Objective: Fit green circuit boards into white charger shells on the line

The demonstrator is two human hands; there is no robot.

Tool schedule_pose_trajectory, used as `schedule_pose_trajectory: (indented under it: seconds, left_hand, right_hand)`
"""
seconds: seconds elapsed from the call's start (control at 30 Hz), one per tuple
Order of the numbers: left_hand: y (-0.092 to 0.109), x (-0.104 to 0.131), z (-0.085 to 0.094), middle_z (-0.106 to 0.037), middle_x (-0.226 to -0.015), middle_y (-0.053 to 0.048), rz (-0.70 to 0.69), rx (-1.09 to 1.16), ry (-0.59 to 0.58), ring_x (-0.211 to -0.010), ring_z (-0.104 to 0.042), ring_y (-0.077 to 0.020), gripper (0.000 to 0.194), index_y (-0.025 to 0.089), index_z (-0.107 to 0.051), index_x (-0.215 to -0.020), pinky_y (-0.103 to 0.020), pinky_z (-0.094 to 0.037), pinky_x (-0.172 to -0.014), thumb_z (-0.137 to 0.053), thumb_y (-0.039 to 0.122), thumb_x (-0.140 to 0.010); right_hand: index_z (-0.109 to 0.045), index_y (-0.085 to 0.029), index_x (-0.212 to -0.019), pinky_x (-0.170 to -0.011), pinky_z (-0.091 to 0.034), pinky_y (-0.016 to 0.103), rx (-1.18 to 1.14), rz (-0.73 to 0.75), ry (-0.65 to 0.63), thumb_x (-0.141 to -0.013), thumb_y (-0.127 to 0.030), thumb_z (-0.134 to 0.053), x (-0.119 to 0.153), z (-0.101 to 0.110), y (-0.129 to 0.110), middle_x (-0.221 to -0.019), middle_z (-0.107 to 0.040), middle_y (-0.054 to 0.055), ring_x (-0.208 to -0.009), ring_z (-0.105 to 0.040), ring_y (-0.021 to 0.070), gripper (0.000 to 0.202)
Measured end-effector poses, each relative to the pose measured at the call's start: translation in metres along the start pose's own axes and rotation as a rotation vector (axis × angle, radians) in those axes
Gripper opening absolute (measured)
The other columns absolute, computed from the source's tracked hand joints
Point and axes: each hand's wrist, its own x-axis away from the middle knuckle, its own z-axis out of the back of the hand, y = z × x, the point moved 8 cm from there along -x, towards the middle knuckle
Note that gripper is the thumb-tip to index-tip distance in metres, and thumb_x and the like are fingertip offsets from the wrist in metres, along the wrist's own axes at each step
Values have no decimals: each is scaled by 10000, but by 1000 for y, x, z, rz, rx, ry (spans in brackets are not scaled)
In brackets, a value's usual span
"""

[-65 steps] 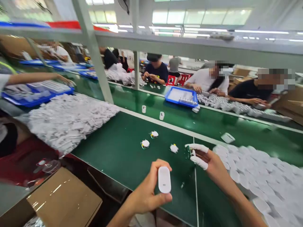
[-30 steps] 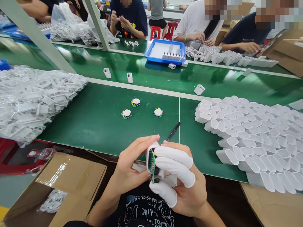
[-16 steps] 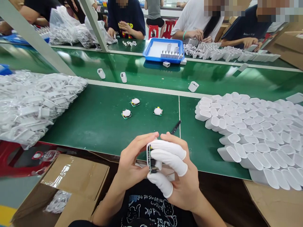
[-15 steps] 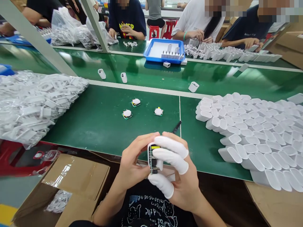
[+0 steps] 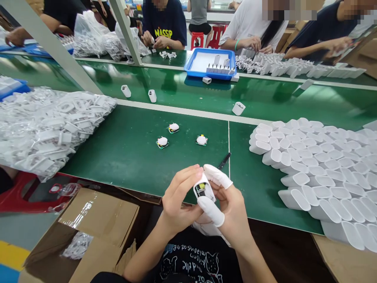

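Observation:
Between my two hands is a white housing (image 5: 212,195), its open end facing me, with a circuit board (image 5: 201,189) showing yellow and black parts inside. My left hand (image 5: 180,198) wraps its fingers around the left side. My right hand (image 5: 229,200), with white finger covers on the thumb and fingers, grips the right side. Beyond my hands, three small circuit boards topped with white pads lie on the green table: one at the back (image 5: 173,127), one at the left (image 5: 162,142) and one at the right (image 5: 201,140). A black pen-like tool (image 5: 224,160) lies just past my right hand.
White housings (image 5: 326,157) crowd the table's right side. A bag of white parts (image 5: 53,125) lies at left, above an open cardboard box (image 5: 97,216). Several white housings stand on the green strip (image 5: 188,92) beyond. Across it are a blue tray (image 5: 210,76) and people's hands.
The circuit board now sits deeper inside the housing, whose open end has turned toward me. My right fingers have shifted from across the board to the housing's sides. The view has shifted slightly left.

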Motion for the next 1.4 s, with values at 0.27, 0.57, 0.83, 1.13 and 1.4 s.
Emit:
schedule_pose_trajectory:
  seconds: [0.27, 0.57, 0.83, 1.13, 1.4]
  left_hand:
    - [-3, 8, 3, -639, -1139, -98, 74, -7, 181, -1052, -664, -243, 611, 173, -558, -1274, -376, -607, -833, -845, 292, -747]
    - [11, 5, 4, -615, -1056, -87, 34, -156, 213, -940, -649, -214, 497, 167, -552, -1256, -357, -602, -770, -756, 335, -834]
    - [-7, 12, -2, -599, -1077, -90, 125, -158, 180, -999, -624, -200, 444, 154, -547, -1204, -330, -584, -822, -722, 153, -796]
    - [-2, 10, 1, -585, -1058, -76, 82, -180, 187, -996, -620, -192, 453, 149, -551, -1195, -326, -571, -852, -741, 156, -784]
    - [-6, 15, 7, -601, -1115, -85, 136, -111, 312, -1007, -636, -209, 474, 174, -559, -1210, -339, -569, -825, -769, 221, -787]
  right_hand:
    - [-534, -268, -1408, -869, -636, 410, 438, 437, 181, -899, -231, -674, 24, 6, -23, -1241, -688, 99, -1088, -690, 264, 529]
    - [-488, -148, -1443, -847, -644, 395, 539, 759, 164, -939, -133, -565, 26, 1, -29, -1233, -680, 164, -1135, -667, 266, 509]
    - [-506, -208, -1406, -852, -624, 414, 501, 610, 34, -978, -231, -526, 7, 2, -11, -1185, -680, 143, -1097, -668, 248, 429]
    - [-507, -200, -1404, -911, -591, 388, 488, 645, -29, -996, -184, -454, 5, -3, -15, -1246, -626, 135, -1154, -618, 221, 411]
    - [-556, -250, -1379, -862, -642, 371, 392, 548, 217, -948, -233, -608, 15, -2, -10, -1215, -707, 95, -1082, -702, 229, 434]
